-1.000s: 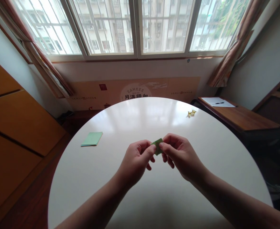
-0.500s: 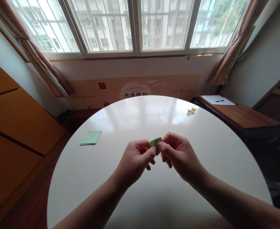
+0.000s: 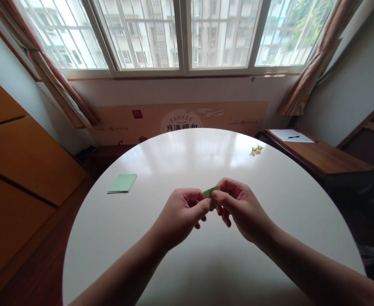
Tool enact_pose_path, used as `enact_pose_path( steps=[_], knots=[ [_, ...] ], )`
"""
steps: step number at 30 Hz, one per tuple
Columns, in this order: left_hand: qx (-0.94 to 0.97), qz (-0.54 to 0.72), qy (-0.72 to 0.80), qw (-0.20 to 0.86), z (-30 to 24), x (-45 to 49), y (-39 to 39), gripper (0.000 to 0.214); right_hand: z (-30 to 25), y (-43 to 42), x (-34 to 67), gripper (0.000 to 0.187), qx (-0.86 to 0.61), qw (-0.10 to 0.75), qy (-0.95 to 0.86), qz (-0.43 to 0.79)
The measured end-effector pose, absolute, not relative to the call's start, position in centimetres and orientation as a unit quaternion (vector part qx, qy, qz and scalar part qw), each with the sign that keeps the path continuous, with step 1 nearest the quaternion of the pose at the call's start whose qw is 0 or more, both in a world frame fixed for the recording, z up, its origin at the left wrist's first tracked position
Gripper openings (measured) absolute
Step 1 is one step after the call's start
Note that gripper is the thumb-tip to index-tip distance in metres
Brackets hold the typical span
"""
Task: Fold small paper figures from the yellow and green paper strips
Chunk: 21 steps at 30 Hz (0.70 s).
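Observation:
A small folded piece of green paper [image 3: 210,192] is pinched between both my hands, just above the middle of the round white table [image 3: 142,238]. My left hand [image 3: 180,214] grips its left side with thumb and fingertips. My right hand [image 3: 239,208] grips its right side the same way, fingers curled. Most of the paper is hidden behind my thumbs.
A stack of light green paper sheets [image 3: 122,183] lies on the table's left part. A small yellow folded paper figure [image 3: 256,150] sits at the far right. A wooden side desk [image 3: 321,155] with a white sheet and pen [image 3: 290,136] stands to the right; wooden cabinets on the left.
My thumbs have closed further over the green paper, so less of it shows. The hands have stayed at the same spot.

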State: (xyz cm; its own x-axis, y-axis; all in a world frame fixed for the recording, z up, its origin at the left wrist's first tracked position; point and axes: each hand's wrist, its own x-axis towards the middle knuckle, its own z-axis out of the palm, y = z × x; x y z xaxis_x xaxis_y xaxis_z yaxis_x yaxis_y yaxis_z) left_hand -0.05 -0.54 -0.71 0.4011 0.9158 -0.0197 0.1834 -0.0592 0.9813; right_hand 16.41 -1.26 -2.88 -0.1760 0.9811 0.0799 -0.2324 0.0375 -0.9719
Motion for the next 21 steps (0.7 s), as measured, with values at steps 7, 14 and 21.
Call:
enact_pose_path(
  steps=[7,14,21],
  knots=[
    [0.622,0.402,0.435,0.512,-0.90,-0.28,-0.33,0.020,-3.41,-1.55,16.29,0.026,-0.389,0.527,-0.512,0.556],
    [0.670,0.383,0.439,0.461,-0.33,-0.48,-0.33,0.017,-3.24,-0.94,16.71,0.020,-0.374,0.499,-0.525,0.579],
    [0.618,0.396,0.461,0.499,-0.90,-0.13,-0.15,0.011,-3.48,-1.09,16.37,0.020,-0.391,0.516,-0.530,0.547]
  ],
)
